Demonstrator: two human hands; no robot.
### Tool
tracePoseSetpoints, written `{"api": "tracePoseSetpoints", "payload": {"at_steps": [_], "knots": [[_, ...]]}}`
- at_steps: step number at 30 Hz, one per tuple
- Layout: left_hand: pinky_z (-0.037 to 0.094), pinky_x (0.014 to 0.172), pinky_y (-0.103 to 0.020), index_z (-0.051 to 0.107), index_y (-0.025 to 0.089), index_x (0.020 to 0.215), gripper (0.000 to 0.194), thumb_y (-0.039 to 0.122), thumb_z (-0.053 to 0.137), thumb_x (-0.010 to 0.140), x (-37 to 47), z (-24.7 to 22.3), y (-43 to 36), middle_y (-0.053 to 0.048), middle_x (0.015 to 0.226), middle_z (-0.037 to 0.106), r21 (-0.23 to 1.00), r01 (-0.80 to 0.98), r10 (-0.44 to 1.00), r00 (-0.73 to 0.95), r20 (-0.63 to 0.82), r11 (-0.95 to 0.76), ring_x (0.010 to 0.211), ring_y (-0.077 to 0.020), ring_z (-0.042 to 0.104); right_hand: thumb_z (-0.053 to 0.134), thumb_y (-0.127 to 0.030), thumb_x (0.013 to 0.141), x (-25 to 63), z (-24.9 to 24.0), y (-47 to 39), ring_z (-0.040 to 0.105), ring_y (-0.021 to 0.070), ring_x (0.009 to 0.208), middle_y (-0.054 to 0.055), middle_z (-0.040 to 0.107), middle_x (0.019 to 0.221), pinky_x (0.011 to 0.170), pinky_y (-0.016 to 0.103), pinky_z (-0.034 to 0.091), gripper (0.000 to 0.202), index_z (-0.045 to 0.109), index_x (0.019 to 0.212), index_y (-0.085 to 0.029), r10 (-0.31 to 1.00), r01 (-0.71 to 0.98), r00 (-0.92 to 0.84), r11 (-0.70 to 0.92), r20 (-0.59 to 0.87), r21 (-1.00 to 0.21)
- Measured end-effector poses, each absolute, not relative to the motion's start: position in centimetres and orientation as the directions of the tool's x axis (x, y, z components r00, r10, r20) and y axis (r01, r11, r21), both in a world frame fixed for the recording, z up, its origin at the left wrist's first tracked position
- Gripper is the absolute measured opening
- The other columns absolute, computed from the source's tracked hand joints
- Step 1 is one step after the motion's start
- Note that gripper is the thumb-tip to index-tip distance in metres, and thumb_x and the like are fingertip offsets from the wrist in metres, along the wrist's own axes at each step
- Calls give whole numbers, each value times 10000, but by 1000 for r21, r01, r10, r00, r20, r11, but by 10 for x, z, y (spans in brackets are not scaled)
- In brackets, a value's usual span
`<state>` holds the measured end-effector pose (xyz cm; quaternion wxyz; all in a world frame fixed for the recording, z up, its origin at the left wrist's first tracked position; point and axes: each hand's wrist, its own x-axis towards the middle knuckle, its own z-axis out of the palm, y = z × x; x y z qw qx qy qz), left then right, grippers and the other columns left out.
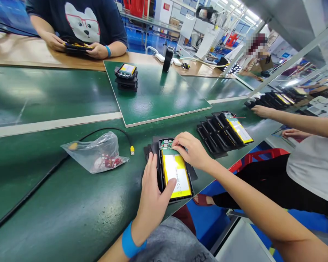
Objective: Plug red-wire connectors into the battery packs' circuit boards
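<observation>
A black casing holding a yellow-edged white battery lies on dark panels near the front edge of the green bench. My left hand rests along the casing's left side, fingers stretched out and thumb over the battery. At the casing's top end is a green circuit board. Over that board my right hand is pinched, thumb and index finger together; whatever they hold is too small to name. Left of the casing sit a clear plastic bag with red pieces and a yellow-tipped USB plug.
A row of black casings leans at the right. Behind, a raised green board carries stacked casings and a black upright object. A black cable crosses the left. One person sits opposite; another's arms reach in from the right.
</observation>
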<state>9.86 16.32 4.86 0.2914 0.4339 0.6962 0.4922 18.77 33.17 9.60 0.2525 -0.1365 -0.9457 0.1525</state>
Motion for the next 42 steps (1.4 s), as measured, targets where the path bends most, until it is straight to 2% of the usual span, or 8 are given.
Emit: {"api": "tracePoseSetpoints", "payload": {"at_steps": [19, 26, 34, 37, 42], "knots": [[183, 1133, -444, 115, 318, 1423, 676, 420, 473, 859, 99, 49, 163, -4, 1535, 112, 940, 319, 891, -453, 40, 120, 1401, -199, 117, 491, -108, 884, 186, 99, 333, 513, 220, 759, 65, 584, 779, 677, 344, 436, 174, 541, 726, -159, 312, 189, -858, 930, 407, -315], [183, 1134, -437, 109, 330, 1421, 680, 425, 476, 856, 99, 49, 162, 8, 1535, 108, 944, 301, 891, -454, 19, 133, 1400, -189, 121, 420, -147, 952, 193, 101, 335, 524, 227, 784, 91, 602, 844, 681, 353, 458, 243, 625, 822, -133, 204, 125, -888, 970, 412, -210], [195, 1132, -437, 102, 341, 1422, 703, 388, 501, 846, 102, 48, 164, 13, 1533, 124, 966, 226, 884, -467, -6, 126, 1398, -207, 139, 297, -82, 957, 199, 110, 339, 492, 241, 825, 137, 570, 894, 710, 359, 482, 334, 630, 947, -59, 5, 11, -967, 1000, 254, 22], [220, 1123, -446, 101, 353, 1421, 720, 372, 517, 834, 103, 49, 164, 18, 1526, 157, 974, 169, 875, -480, -53, 152, 1389, -217, 174, 304, -59, 941, 198, 112, 343, 483, 243, 828, 142, 557, 910, 727, 361, 480, 320, 623, 955, -52, -37, -30, -980, 999, 197, 36], [249, 1111, -447, 115, 346, 1421, 740, 354, 541, 816, 105, 53, 165, 6, 1508, 217, 975, 112, 860, -498, -110, 190, 1371, -223, 230, 342, -43, 916, 197, 114, 349, 480, 245, 851, 130, 541, 931, 760, 366, 466, 279, 615, 956, -81, -39, -40, -994, 999, 105, -7]]}}
